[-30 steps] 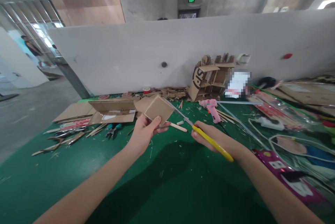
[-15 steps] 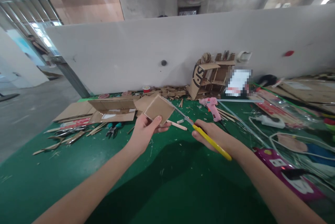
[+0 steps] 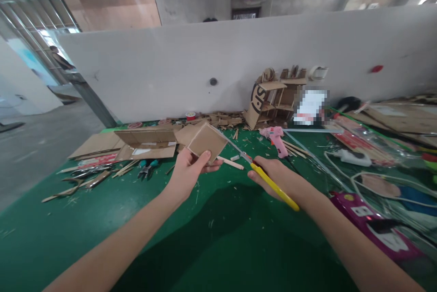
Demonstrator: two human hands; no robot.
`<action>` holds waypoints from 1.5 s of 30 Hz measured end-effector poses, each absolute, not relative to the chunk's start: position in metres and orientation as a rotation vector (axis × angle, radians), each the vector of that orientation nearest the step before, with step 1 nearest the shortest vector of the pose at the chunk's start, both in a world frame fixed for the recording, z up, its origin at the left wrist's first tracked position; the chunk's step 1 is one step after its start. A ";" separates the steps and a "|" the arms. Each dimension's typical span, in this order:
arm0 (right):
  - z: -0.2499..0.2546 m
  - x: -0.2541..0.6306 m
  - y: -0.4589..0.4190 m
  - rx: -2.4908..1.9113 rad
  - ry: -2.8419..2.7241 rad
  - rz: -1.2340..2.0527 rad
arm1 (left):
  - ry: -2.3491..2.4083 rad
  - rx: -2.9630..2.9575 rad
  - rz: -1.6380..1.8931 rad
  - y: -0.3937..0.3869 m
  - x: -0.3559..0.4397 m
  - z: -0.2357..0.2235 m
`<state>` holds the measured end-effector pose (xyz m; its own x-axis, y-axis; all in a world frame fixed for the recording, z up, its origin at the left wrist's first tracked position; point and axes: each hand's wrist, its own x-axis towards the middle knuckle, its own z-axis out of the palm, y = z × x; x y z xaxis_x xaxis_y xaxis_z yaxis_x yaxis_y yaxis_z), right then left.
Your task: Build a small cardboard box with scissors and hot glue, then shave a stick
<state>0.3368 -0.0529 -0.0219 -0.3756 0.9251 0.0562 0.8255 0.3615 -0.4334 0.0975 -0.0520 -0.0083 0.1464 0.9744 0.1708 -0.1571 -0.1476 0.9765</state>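
My left hand (image 3: 191,164) pinches a square piece of brown cardboard (image 3: 207,142) between thumb and fingers, held above the table with one corner upward. My right hand (image 3: 275,176) is closed around yellow-handled scissors (image 3: 273,182), seen nearly edge-on. Their thin metal blades point up and left, with the tip at the cardboard's right edge. Whether the blades are around that edge or only against it, I cannot tell. Beneath them a pale wooden stick (image 3: 232,163) lies on the green table (image 3: 205,246), and a small white cylinder (image 3: 235,157) is beside it.
A pink glue gun (image 3: 276,139) lies right of centre, before a cardboard shelf model (image 3: 254,105). Pliers (image 3: 147,170) and an opened cardboard box (image 3: 146,151) are at left. A purple power strip (image 3: 378,228) sits at right. Cardboard scraps (image 3: 225,120) line the white partition (image 3: 170,69).
My right hand and the scissors' handle have shifted very slightly left and down. The left hand and cardboard stay almost still. A distant person at far left has moved right.
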 end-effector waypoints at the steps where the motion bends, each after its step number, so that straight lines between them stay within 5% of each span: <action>1: -0.022 0.337 -0.053 -1.561 -2.338 0.470 | 0.901 1.286 1.270 -0.052 0.098 -0.008; 45: -0.026 0.331 -0.060 -1.613 -2.360 0.312 | 0.924 1.313 1.165 -0.053 0.099 -0.012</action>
